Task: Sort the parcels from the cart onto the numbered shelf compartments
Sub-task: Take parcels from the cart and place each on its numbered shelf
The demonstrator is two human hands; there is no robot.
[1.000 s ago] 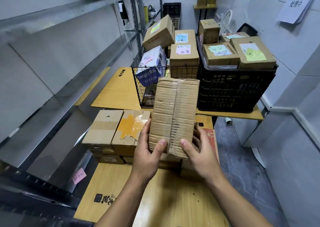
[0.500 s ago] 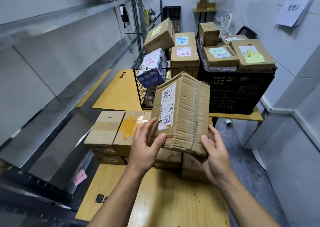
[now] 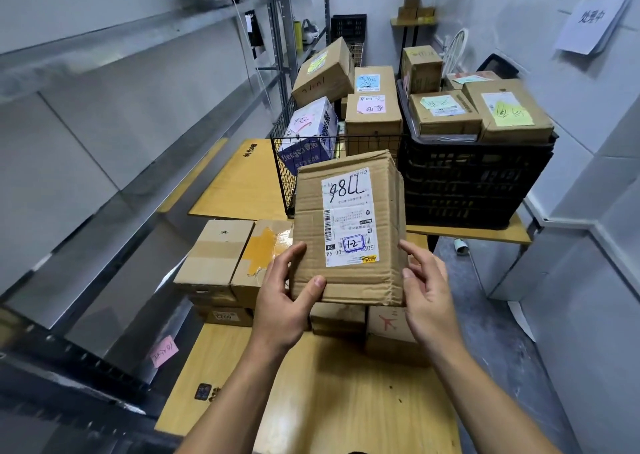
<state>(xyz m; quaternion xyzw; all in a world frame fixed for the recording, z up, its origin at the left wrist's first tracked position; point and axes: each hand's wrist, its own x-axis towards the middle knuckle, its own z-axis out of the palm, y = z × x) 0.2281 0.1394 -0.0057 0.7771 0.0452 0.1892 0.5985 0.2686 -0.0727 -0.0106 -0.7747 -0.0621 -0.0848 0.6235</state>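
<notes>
Turning finished: the parcel (image 3: 349, 231) has rotated since a second ago. Then only a taped seam showed; now the label (image 3: 348, 218) faces the head camera, upside down, with a handwritten number and a boxed mark. Left hand (image 3: 284, 308) grips the near-left corner, thumb on the front, fingers curled behind. Right hand (image 3: 429, 294) is clamped on the right edge. Parcel is held in the air over stacked boxes (image 3: 214, 256) on the tabletop (image 3: 311, 401), well apart from the shelf (image 3: 104, 183) at left. Likely next: pick its compartment.

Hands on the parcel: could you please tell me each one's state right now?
Left hand: grips the labelled cardboard parcel, lower left corner.
Right hand: holds the same parcel's right edge.
</notes>
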